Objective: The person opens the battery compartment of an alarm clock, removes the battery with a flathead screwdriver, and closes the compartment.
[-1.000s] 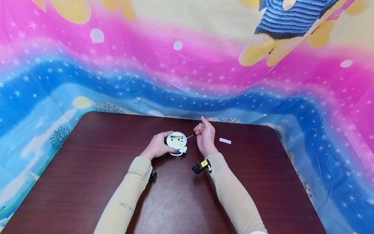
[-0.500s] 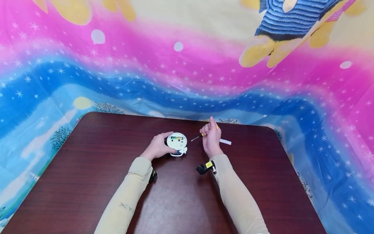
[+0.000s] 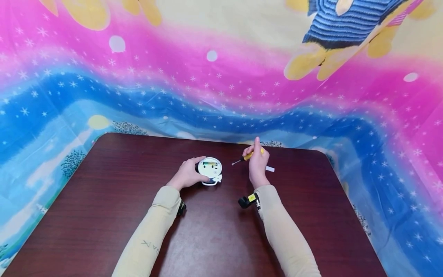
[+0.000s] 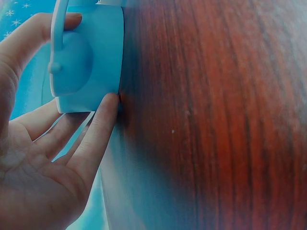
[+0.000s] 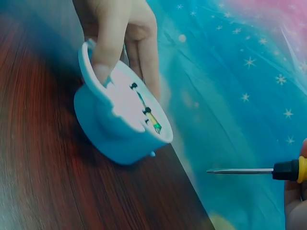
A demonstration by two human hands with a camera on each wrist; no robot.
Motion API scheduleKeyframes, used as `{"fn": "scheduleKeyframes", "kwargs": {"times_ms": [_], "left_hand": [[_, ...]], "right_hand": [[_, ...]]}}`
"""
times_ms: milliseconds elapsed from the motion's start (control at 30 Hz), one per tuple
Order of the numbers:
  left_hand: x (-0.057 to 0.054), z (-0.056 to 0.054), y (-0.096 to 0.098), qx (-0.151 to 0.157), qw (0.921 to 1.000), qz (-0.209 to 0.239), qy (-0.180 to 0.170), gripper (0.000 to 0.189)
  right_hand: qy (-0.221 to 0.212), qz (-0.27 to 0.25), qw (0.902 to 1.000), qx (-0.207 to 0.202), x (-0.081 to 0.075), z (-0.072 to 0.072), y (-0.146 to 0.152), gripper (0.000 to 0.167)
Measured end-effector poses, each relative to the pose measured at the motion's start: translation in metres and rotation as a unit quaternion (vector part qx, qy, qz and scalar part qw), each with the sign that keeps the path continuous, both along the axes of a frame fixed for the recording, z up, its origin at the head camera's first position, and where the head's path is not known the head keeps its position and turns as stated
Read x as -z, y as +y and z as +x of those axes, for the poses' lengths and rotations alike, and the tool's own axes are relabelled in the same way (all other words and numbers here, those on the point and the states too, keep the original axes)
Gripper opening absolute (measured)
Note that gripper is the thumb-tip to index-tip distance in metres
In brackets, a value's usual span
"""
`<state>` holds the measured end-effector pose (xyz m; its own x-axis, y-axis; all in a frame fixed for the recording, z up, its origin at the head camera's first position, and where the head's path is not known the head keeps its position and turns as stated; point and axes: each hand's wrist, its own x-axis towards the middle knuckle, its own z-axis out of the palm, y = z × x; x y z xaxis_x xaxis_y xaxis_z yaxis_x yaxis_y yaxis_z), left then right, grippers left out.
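My left hand holds a small round alarm clock by its sides, its pale back facing up and a loop handle toward me. In the back is an uncovered slot with a green-and-gold battery and dark knobs near it. The clock's front is hidden underneath. My right hand grips a screwdriver with a yellow and black handle. Its metal shaft points left toward the clock, the tip apart from it.
A small white strip lies on the dark wooden table, just right of my right hand and partly hidden by it. A printed cloth hangs behind the table's back edge. Wrist cameras are strapped at both cuffs.
My right hand has drawn the screwdriver away to the right, from the clock's rim to a gap beside it, and now partly covers the white strip. The left hand and clock stay put.
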<state>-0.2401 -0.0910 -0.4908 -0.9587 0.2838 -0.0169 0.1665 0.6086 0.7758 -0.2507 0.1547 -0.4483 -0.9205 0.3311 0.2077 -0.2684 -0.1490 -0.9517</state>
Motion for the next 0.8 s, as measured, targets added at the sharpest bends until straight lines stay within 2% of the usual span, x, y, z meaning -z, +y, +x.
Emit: {"fn": "scheduleKeyframes", "kwargs": {"times_ms": [167,300,467,600,800], "left_hand": [[-0.001,-0.001,0.0,-0.001,1.0,0.0,0.0,0.091],[-0.001,0.0,0.0,0.0,1.0,0.005,0.0,0.09],[0.0,0.001,0.0,0.0,1.0,0.006,0.001,0.089],[0.002,0.002,0.0,-0.001,1.0,0.003,-0.003,0.09],[0.001,0.001,0.0,-0.002,1.0,0.005,0.003,0.09]], "right_hand": [[-0.022,0.092,0.9951,0.03,-0.003,0.003,0.008,0.068],[-0.021,0.166,0.985,0.042,-0.003,0.004,0.015,0.071],[-0.016,0.237,0.9702,0.047,0.0,0.006,0.022,0.066],[-0.023,0.254,0.9657,0.05,0.005,0.008,0.026,0.06],[-0.024,0.234,0.9711,0.039,0.009,0.006,0.03,0.059]]}}
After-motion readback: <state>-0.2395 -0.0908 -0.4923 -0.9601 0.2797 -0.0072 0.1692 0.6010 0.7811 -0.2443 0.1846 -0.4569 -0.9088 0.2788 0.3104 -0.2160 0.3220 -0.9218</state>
